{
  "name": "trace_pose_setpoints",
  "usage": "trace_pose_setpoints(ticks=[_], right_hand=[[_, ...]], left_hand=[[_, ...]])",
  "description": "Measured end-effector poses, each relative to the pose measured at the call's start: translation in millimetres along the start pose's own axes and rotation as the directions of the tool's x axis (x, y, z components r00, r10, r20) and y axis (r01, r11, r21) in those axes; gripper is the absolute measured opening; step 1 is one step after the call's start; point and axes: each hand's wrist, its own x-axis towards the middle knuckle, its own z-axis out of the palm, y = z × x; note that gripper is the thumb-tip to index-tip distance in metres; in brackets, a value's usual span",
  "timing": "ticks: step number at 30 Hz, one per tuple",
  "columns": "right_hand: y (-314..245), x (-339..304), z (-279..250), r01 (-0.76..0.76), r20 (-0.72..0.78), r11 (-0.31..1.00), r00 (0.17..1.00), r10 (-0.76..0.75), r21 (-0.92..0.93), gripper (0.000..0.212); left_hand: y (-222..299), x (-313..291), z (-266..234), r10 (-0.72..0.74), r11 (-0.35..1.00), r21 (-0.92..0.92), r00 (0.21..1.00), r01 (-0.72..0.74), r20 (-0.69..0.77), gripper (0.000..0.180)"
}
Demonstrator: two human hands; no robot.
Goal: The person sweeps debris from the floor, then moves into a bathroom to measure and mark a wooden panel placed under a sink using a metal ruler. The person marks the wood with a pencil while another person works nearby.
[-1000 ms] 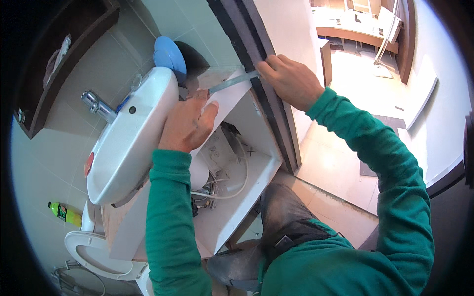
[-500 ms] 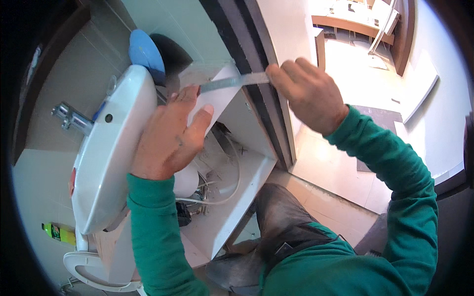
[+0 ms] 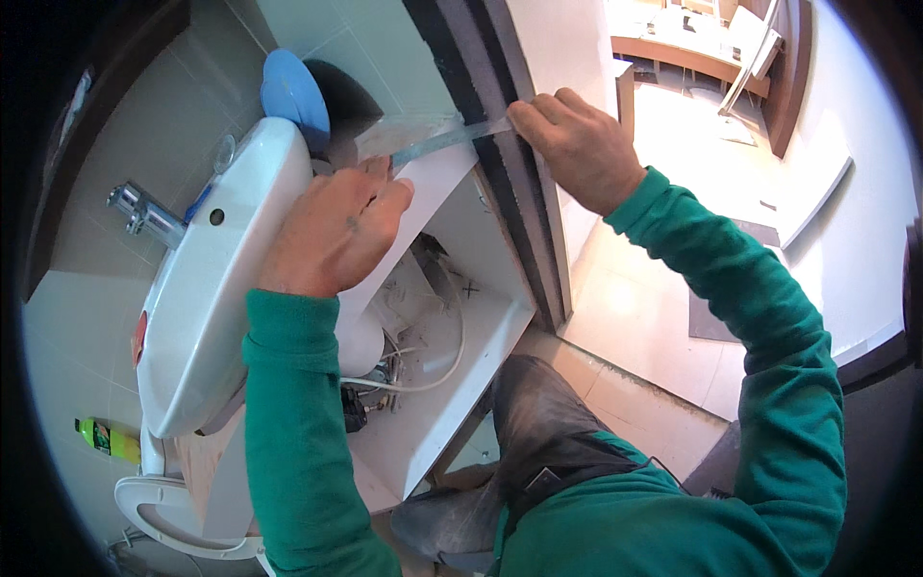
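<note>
A flat, pale-grey strip (image 3: 444, 144) stretches between my hands above the corner of a white cabinet (image 3: 437, 213). My right hand (image 3: 582, 152) is closed on its far right end, in front of the dark door frame. At the other end, the closed fingers of my left hand (image 3: 332, 229) hold the strip low, close to the cabinet top. What the strip is made of cannot be made out. The left hand lies beside the rim of a white washbasin (image 3: 255, 226). My fingers partly hide both ends of the strip.
A chrome tap (image 3: 144, 212) stands on the basin, with a blue bowl-like thing (image 3: 293, 96) behind it. Inside the cabinet are a white hose (image 3: 460, 337) and pipe fittings. A yellow-green bottle (image 3: 108, 440) and toilet seat (image 3: 144, 500) are at left. The dark door frame (image 3: 495, 125) rises close by.
My right hand has moved slightly up and left with its end of the strip. My left thumb has drawn in closer to its fingers. The view has shifted a little.
</note>
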Motion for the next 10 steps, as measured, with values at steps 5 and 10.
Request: trace_pose_setpoints(ticks=[5, 10], right_hand=[[-11.3, -14.1, -24.8, -0.055, 0.062, 0.998, 0.997, 0.055, -0.008, 0.012], [-15.6, -20.1, -38.5, -0.079, 0.088, 0.997, 0.993, 0.079, -0.006, 0.015]], left_hand=[[2.2, -18.2, 13.8, 0.116, 0.993, -0.003, 0.977, -0.118, -0.178, 0.063], [21.5, -15.8, -2.1, -0.015, 0.996, -0.086, 1.000, 0.013, -0.018, 0.070]])
